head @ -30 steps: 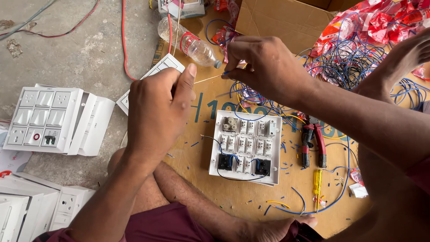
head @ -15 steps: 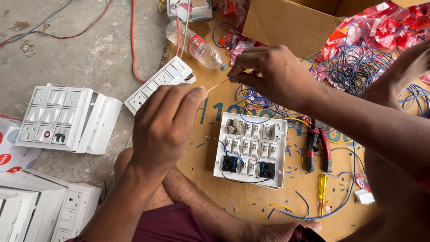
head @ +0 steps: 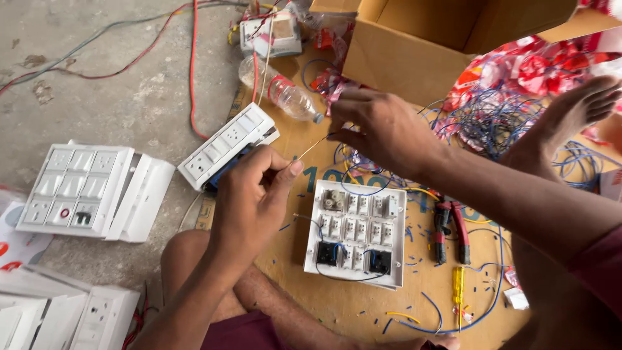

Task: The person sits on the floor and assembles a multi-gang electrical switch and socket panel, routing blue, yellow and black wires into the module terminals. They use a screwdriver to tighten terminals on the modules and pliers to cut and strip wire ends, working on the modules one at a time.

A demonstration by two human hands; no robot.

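My left hand point(head: 254, 194) and my right hand point(head: 379, 126) pinch the two ends of a thin bare wire strand point(head: 313, 148), held taut in the air between them. Right below lies a white switch plate point(head: 356, 232), back side up, with rows of sockets, black switch modules and blue wiring. It rests on a brown cardboard sheet point(head: 421, 291) in front of my knees.
Red-handled pliers point(head: 451, 227) and a yellow screwdriver point(head: 459, 291) lie right of the plate. Blue wire tangle point(head: 492, 120), an open cardboard box point(head: 427, 45), a plastic bottle point(head: 282, 91), more white switch boards point(head: 91, 191) point(head: 228, 144) and my bare foot point(head: 570, 120) surround it.
My left hand has closed its fingers onto the near end of the strand and drawn it lower. My right hand stays at the far end.
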